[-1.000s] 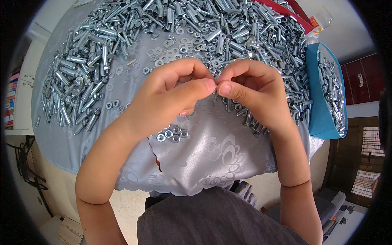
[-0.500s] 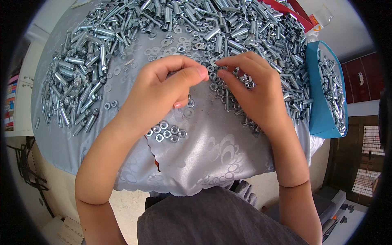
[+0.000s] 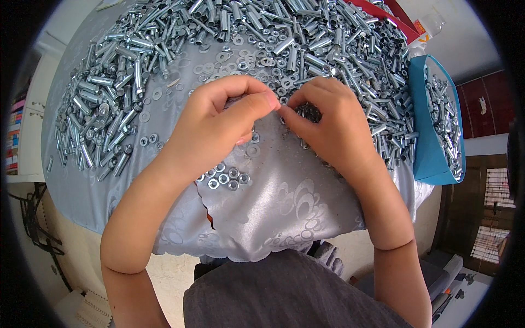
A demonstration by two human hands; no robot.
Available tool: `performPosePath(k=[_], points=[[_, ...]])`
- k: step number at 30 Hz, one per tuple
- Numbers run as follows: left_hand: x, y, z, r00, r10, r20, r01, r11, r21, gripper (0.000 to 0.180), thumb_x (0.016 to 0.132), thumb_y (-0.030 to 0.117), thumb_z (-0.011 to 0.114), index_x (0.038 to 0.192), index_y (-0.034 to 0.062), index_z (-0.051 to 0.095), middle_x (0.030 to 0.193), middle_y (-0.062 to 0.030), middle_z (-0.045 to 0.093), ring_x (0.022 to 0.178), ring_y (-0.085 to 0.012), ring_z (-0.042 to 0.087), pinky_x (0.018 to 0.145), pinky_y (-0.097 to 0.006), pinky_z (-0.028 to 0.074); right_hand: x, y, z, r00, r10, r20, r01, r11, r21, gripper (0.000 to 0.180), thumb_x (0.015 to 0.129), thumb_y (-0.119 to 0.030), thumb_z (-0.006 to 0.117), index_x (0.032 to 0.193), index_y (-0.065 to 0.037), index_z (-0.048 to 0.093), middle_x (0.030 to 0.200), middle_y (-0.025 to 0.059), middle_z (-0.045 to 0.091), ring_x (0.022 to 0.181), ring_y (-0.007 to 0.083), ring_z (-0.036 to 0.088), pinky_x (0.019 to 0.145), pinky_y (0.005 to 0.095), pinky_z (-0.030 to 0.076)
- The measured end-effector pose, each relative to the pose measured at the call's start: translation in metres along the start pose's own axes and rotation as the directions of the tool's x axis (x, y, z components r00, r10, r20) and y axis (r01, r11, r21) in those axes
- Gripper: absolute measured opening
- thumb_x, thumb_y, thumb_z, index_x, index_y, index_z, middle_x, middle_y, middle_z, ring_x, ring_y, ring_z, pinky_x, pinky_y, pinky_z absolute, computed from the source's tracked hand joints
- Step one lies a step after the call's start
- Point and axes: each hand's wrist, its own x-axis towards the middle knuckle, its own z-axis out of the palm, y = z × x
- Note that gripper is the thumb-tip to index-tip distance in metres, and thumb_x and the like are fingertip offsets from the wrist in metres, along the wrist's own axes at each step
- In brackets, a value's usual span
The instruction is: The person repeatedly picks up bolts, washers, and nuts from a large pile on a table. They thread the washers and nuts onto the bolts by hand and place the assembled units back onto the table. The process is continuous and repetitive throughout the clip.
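My left hand (image 3: 224, 117) is closed in a pinch above the middle of the table. Whatever its thumb and forefinger hold is too small or too hidden to name. My right hand (image 3: 331, 123) has its thumb and forefinger tips brought up to the left hand's fingertips, also closed, and what lies between them cannot be made out. Below the left wrist sits a small cluster of hex nuts (image 3: 223, 177). Flat washers (image 3: 240, 61) lie loose beyond the hands, and more nuts are partly covered by the right hand.
A large heap of metal sleeves and bolts (image 3: 229, 19) spreads across the far side, with another pile (image 3: 104, 104) at the left. A blue box (image 3: 432, 169) full of metal parts stands at the right, and a red tray (image 3: 402, 22) behind it. A silvery cloth (image 3: 273, 218) covers the table.
My right hand has moved left and slightly down, its fingertips closing in to meet the left hand's. The left hand has stayed almost still.
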Motion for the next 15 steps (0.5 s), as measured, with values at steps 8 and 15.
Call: performPosePath(k=[8,15], points=[[0.0,-0.002,-0.003,0.999,-0.028,-0.015,0.027,0.999,-0.046,0.015,0.082,0.011,0.051,0.087,-0.0018,0.055,0.058,0.0036,0.043,0.047,-0.0025,0.035,0.043,-0.019,0.029,0.001,-0.011,-0.011,0.999,0.038,-0.005,-0.028,0.822,0.569,0.013,0.075,-0.011,0.066,0.079,-0.001,0.06,0.075,0.0055,0.058,0.069,0.0134,0.054,0.063,0.0233,0.042],[-0.003,0.0,-0.006,0.995,-0.048,0.091,0.054,0.997,-0.06,0.012,0.078,0.013,0.055,0.079,0.0012,0.056,0.06,0.0049,0.045,0.049,-0.0017,0.036,0.043,-0.018,0.027,-0.003,-0.015,-0.012,0.948,0.209,0.238,-0.317,0.603,0.732,0.018,0.08,-0.018,0.064,0.083,-0.001,0.06,0.071,-0.002,0.055,0.064,0.0046,0.044,0.059,0.0192,0.038]])
